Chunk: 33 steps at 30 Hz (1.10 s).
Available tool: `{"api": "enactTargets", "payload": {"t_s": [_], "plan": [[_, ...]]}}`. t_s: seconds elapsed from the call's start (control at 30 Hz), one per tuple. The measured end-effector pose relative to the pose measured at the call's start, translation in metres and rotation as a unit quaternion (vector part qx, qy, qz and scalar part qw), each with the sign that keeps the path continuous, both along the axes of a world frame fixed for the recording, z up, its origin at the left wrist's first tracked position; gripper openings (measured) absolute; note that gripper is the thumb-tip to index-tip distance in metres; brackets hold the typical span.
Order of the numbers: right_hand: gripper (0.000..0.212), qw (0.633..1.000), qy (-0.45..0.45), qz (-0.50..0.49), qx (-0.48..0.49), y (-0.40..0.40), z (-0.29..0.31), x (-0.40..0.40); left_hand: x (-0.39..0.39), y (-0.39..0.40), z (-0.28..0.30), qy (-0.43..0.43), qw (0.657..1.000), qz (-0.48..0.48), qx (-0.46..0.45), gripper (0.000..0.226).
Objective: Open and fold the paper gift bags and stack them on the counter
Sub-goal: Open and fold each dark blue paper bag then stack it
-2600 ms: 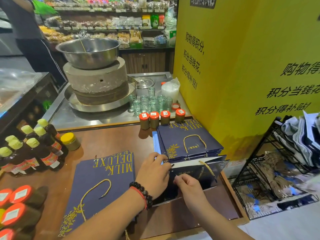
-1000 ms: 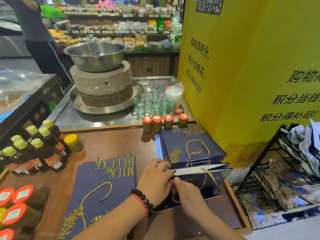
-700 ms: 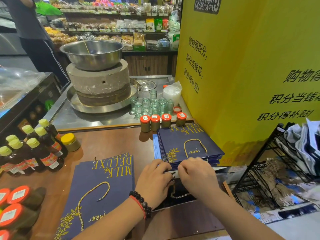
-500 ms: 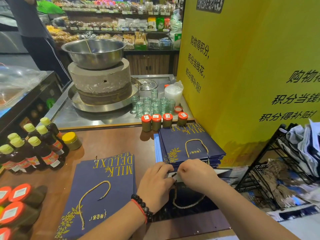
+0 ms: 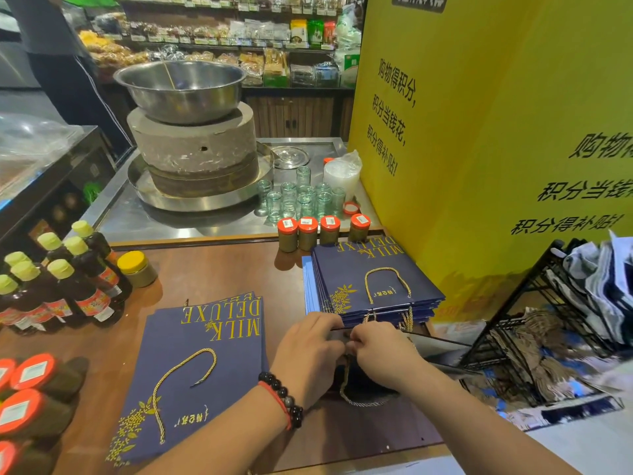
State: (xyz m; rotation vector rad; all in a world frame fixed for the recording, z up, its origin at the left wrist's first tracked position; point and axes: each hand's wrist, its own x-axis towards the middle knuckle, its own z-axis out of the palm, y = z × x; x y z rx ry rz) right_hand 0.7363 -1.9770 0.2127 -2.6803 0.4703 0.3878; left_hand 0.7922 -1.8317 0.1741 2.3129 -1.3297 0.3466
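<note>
1. Bag (image 5: 373,382), navy paper, lies on the brown counter (image 5: 219,272) near its front edge, under both hands; its gold cord loops out toward the person.
2. Left hand (image 5: 308,351), with a bead bracelet on the wrist, has fingers curled onto the bag's top edge, gripping it.
3. Right hand (image 5: 380,351) touches the left, fingers curled and pinching the same edge.
4. Flat bags (image 5: 202,371) lie just left of the hands; layered edges show more than one, exact count unclear.
5. Stack (image 5: 370,279) of folded bags sits just behind the hands, against the yellow wall (image 5: 479,132); count unclear.
6. Four orange-capped jars (image 5: 322,231) stand in a row behind the stack.
7. Steel bowl (image 5: 181,87) rests on a millstone (image 5: 195,145), which stands in a round tray (image 5: 202,200); a thin stick leans inside the bowl.
8. Wire rack (image 5: 548,323) at right holds loose paper and bags.
9. Dark bottles (image 5: 61,282) crowd the left edge; bare counter lies between them and the flat bags.
</note>
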Motion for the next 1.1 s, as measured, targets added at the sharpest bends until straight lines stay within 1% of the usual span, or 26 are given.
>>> {"api": "enactTargets", "payload": {"t_s": [0.2,0.3,0.33,0.4,0.43,0.5,0.57,0.67,0.8,0.83,0.87,0.93,0.97,1.0,1.03,1.1], "plan": [[0.013,0.999,-0.033,-0.036,-0.003,0.001,-0.002,-0.005,0.002,-0.002,0.011,0.032,0.997,0.012,0.065,0.019],[0.025,0.996,-0.070,-0.063,0.005,-0.012,0.004,-0.007,-0.003,0.000,0.017,0.057,0.993,0.013,0.107,0.016],[0.023,0.994,-0.084,-0.063,0.025,-0.018,0.005,-0.009,-0.003,0.002,0.017,0.064,0.991,0.018,0.117,0.019],[0.021,0.988,-0.118,-0.069,0.065,-0.023,0.008,-0.014,-0.004,0.003,0.017,0.075,0.991,0.024,0.111,0.024],[0.021,0.985,-0.143,-0.072,0.066,-0.024,0.007,-0.016,-0.004,0.003,0.018,0.081,0.991,0.028,0.106,0.025],[0.016,0.978,-0.192,-0.070,0.034,-0.026,0.004,-0.022,-0.003,0.002,0.019,0.094,0.990,0.033,0.102,0.027],[0.015,0.975,-0.216,-0.060,-0.006,-0.026,0.004,-0.026,0.000,0.001,0.021,0.106,0.988,0.041,0.107,0.026],[0.016,0.969,-0.239,-0.065,-0.003,-0.024,0.007,-0.032,0.001,-0.001,0.025,0.115,0.987,0.043,0.102,0.025],[0.014,0.932,-0.355,-0.076,-0.008,-0.001,0.005,-0.048,0.003,-0.001,0.027,0.104,0.989,0.035,0.101,0.026],[0.015,0.927,-0.367,-0.071,-0.003,0.008,0.001,-0.052,0.004,-0.002,0.027,0.100,0.989,0.033,0.103,0.026],[0.015,0.935,-0.347,-0.072,0.024,0.017,-0.004,-0.055,0.005,-0.002,0.025,0.098,0.989,0.031,0.102,0.026],[0.018,0.961,-0.241,-0.087,0.105,0.031,-0.017,-0.054,0.008,-0.003,0.023,0.100,0.990,0.031,0.099,0.023],[0.021,0.968,-0.183,-0.100,0.140,0.037,-0.022,-0.051,0.008,-0.003,0.022,0.094,0.990,0.031,0.101,0.022],[0.022,0.965,-0.138,-0.121,0.188,0.041,-0.027,-0.046,0.009,-0.004,0.020,0.088,0.991,0.029,0.098,0.019],[0.020,0.947,-0.111,-0.151,0.261,0.046,-0.029,-0.042,0.010,-0.004,0.018,0.080,0.992,0.027,0.091,0.017],[0.010,0.878,-0.085,-0.215,0.419,0.056,-0.028,-0.036,0.010,-0.004,0.017,0.074,0.993,0.030,0.088,0.016]]}}
